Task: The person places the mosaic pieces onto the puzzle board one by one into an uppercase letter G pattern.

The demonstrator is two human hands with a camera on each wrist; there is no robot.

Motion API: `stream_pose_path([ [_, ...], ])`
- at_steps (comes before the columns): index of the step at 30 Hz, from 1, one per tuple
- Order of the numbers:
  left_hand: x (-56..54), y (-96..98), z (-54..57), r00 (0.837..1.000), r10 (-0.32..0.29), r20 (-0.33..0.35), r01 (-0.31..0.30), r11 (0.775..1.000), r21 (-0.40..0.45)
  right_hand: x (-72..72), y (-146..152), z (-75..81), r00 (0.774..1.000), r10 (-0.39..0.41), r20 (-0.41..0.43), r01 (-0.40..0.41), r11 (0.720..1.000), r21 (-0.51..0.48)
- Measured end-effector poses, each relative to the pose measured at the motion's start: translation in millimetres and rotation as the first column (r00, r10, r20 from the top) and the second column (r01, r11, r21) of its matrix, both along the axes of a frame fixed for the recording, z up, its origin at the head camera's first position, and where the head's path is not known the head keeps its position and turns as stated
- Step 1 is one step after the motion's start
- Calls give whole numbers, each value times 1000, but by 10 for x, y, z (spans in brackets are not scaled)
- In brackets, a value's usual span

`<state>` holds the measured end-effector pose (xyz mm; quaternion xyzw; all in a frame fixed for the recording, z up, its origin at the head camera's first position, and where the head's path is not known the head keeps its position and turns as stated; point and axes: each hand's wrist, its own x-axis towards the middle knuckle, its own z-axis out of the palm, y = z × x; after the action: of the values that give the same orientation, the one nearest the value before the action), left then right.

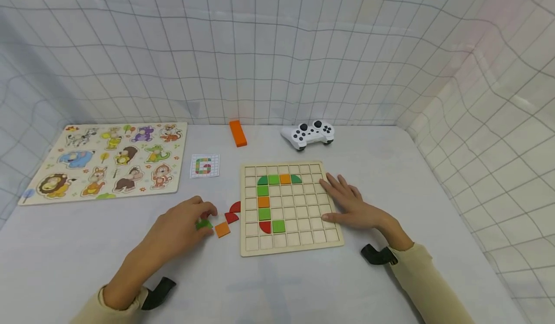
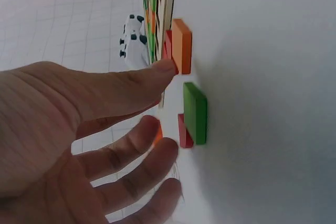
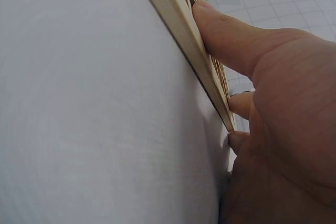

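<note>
My left hand (image 1: 179, 225) hovers over loose tiles left of the wooden grid board (image 1: 313, 223). Its thumb and fingers are apart around a green square tile (image 2: 195, 114), with nothing gripped. A red tile (image 2: 183, 132) lies beside the green one. Near the thumb is an orange square tile (image 1: 222, 229); two red quarter-round tiles (image 1: 231, 217) lie by the board's left edge. Green, orange and red tiles (image 1: 263, 202) form a partial outline on the grid. My right hand (image 1: 353, 208) rests on the board's right edge, thumb and some fingertips touching it.
A small pattern card (image 1: 205, 166) lies behind the left hand, showing a coloured letter-like shape. An animal puzzle board (image 1: 104, 162) is at the left. At the back are an orange block (image 1: 238, 133) and a white game controller (image 1: 309, 134), before a grid-patterned cloth wall.
</note>
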<state>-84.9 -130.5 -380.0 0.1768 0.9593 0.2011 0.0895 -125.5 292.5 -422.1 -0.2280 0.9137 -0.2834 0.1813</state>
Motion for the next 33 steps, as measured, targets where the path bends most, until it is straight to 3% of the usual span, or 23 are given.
stream_pose_path([
  [8, -81, -194, 12, 993, -12, 120, 15, 1000, -17, 1, -6, -10, 1000, -2, 2, 2, 1000, 14],
  [13, -98, -205, 5, 993, -23, 114, 25, 1000, -15, 19, -7, 1, 1000, 5, -13, -5, 1000, 4],
  [19, -98, -161, -6, 996, -40, 76, 36, 998, 44, 12, -6, 2, 1000, 9, -24, -9, 1000, 10],
  [33, -56, -3, -89, 996, 2, 88, -5, 999, 37, -6, 4, -5, 1000, 2, -3, -1, 999, 39],
])
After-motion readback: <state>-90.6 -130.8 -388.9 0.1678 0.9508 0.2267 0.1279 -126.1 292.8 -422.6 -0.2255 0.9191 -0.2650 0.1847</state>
